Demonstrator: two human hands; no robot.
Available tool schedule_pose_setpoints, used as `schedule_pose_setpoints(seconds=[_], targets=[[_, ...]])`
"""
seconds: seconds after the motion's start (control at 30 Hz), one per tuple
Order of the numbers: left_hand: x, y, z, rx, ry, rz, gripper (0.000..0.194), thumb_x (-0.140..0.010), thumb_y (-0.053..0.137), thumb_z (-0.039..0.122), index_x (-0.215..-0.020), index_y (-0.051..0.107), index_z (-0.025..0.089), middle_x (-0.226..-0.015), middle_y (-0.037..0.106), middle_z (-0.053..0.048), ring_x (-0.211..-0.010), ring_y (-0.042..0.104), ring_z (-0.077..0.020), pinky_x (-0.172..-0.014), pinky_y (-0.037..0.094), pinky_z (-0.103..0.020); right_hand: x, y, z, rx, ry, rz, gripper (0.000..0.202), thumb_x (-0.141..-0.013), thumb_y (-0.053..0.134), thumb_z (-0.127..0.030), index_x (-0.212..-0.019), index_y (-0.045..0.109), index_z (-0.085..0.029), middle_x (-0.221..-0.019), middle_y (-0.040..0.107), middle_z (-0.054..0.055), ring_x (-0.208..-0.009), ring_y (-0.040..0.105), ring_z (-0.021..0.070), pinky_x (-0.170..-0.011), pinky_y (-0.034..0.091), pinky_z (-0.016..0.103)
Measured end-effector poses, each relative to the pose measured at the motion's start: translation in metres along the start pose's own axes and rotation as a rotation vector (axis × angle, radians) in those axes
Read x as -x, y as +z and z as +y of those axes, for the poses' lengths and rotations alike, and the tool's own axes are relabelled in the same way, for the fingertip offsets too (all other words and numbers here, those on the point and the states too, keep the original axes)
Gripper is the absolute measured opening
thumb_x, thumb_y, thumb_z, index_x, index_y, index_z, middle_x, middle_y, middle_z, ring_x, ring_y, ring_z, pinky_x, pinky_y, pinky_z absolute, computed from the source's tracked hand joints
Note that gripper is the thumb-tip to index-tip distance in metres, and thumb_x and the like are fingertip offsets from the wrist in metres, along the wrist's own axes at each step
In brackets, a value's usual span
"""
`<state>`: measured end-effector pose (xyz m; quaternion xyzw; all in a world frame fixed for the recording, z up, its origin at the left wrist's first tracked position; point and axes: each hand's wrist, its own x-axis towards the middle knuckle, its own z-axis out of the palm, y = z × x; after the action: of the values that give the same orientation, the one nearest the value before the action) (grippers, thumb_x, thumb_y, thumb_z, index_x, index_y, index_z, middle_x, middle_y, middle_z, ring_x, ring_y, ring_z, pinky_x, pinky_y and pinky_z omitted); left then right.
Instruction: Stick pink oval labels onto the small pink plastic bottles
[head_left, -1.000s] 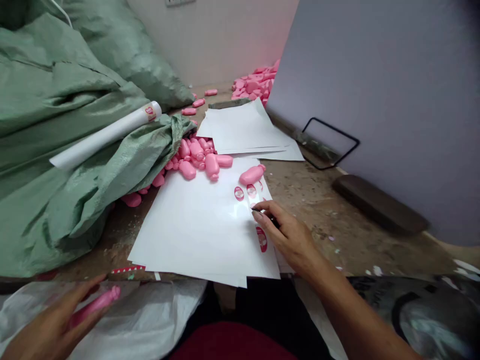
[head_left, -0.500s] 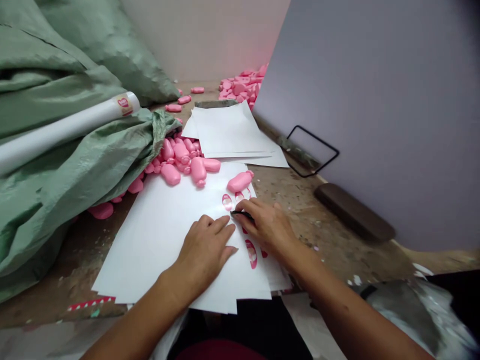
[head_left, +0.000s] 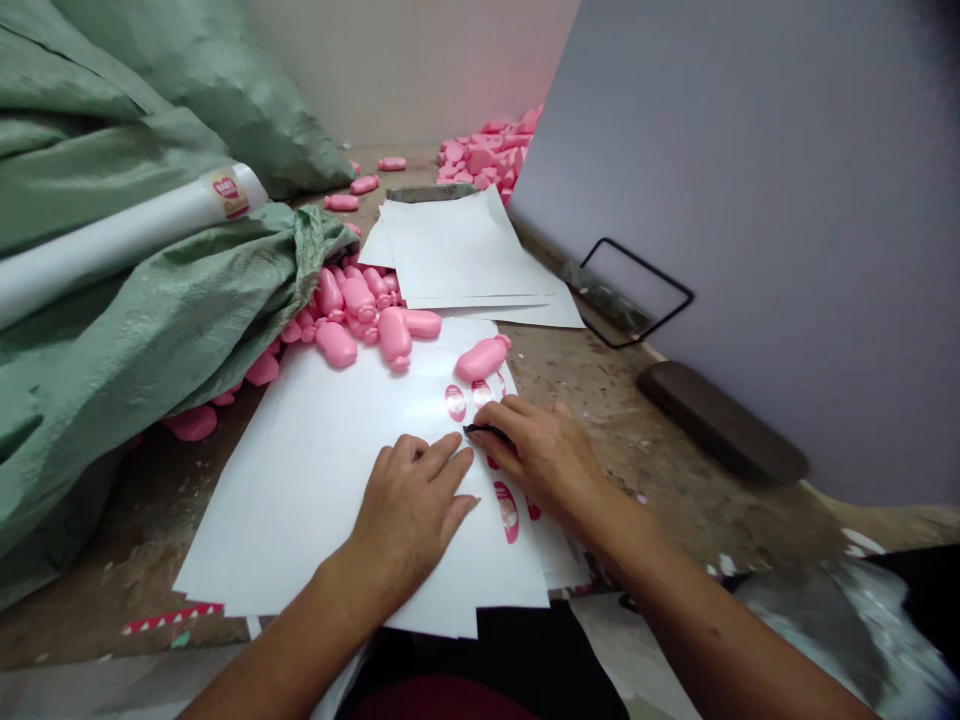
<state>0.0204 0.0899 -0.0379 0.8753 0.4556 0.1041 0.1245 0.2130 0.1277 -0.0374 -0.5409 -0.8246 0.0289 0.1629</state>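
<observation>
White sheets (head_left: 300, 480) lie in a stack on the worn table, with pink oval stickers (head_left: 507, 512) along their right side. My left hand (head_left: 414, 500) rests on the top sheet, fingers apart and holding nothing. My right hand (head_left: 536, 440) pinches a small dark tool (head_left: 487, 432), its tip on the sheet near my left fingertips. Part of the stickers is hidden under my right hand. A single pink bottle (head_left: 483, 358) lies just beyond the stickers.
More pink bottles (head_left: 358, 298) spill from a green sack (head_left: 187, 290) at the left, under a white roll (head_left: 112, 232). Other white sheets (head_left: 457, 250) lie farther back. At the right are a black wire frame (head_left: 637, 255), a dark brown block (head_left: 720, 422) and a large grey panel (head_left: 750, 200).
The view has shifted slightly. Both hands keep nearly the same place on the sheets, and the dark tool stays pinched in my right hand.
</observation>
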Motion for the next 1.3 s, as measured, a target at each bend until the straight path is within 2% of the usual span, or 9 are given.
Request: schedule_pose_setpoints(seconds=[0.3,0.5,0.63,0.8,1.03,1.3], targets=[[-0.001,-0.001,0.0,0.017,-0.002,0.004,0.039,-0.096,0.056,0.033,-0.132,0.062,0.018,-0.144,0.06,-0.006,-0.1,0.054,-0.0278,-0.085,0.052,-0.048,-0.002,0.003,0.005,0.014,-0.065,0.0,0.011,-0.093,0.062,-0.027,-0.088,0.071,-0.022,-0.079,0.07,-0.001,-0.066,0.06,0.0148,-0.067,0.022,0.033],[-0.001,-0.003,0.001,0.031,-0.024,-0.024,0.039,-0.097,0.055,0.033,-0.133,0.061,0.02,-0.146,0.058,-0.006,-0.103,0.054,-0.0275,-0.087,0.051,-0.048,0.001,0.008,0.004,0.016,-0.07,0.007,0.019,-0.095,0.057,-0.023,-0.101,0.074,-0.027,-0.085,0.071,0.0,-0.071,0.062,0.0157,-0.067,0.022,0.033],[-0.001,-0.005,0.003,0.033,-0.044,-0.022,0.038,-0.096,0.056,0.032,-0.132,0.062,0.02,-0.146,0.059,-0.007,-0.103,0.054,-0.0274,-0.088,0.05,-0.048,-0.002,0.004,0.003,-0.036,-0.017,-0.071,0.021,-0.096,0.056,-0.022,-0.101,0.075,-0.029,-0.092,0.073,0.002,-0.077,0.065,0.0172,-0.067,0.025,0.032],[-0.001,-0.005,0.003,0.049,-0.045,-0.006,0.037,-0.096,0.055,0.032,-0.131,0.063,0.021,-0.145,0.059,-0.007,-0.101,0.054,-0.0273,-0.088,0.049,-0.048,-0.006,-0.008,0.001,-0.185,0.092,-0.12,0.012,-0.093,0.059,-0.023,-0.1,0.07,-0.025,-0.094,0.076,0.0,-0.08,0.067,0.0168,-0.07,0.033,0.03],[-0.001,-0.007,0.003,0.072,-0.063,-0.054,0.04,-0.097,0.054,0.033,-0.134,0.061,0.02,-0.148,0.057,-0.007,-0.103,0.052,-0.0289,-0.089,0.048,-0.049,-0.008,-0.01,-0.003,-0.086,0.048,-0.122,0.007,-0.091,0.064,-0.02,-0.09,0.07,-0.022,-0.09,0.075,0.001,-0.076,0.064,0.0177,-0.069,0.026,0.032],[-0.001,-0.004,0.002,0.074,-0.057,-0.033,0.039,-0.096,0.054,0.033,-0.133,0.061,0.021,-0.146,0.058,-0.007,-0.103,0.052,-0.0284,-0.09,0.048,-0.049,-0.007,-0.001,0.001,-0.067,0.009,-0.087,0.014,-0.093,0.06,-0.021,-0.098,0.073,-0.025,-0.088,0.072,0.001,-0.078,0.063,0.0169,-0.067,0.026,0.031]])
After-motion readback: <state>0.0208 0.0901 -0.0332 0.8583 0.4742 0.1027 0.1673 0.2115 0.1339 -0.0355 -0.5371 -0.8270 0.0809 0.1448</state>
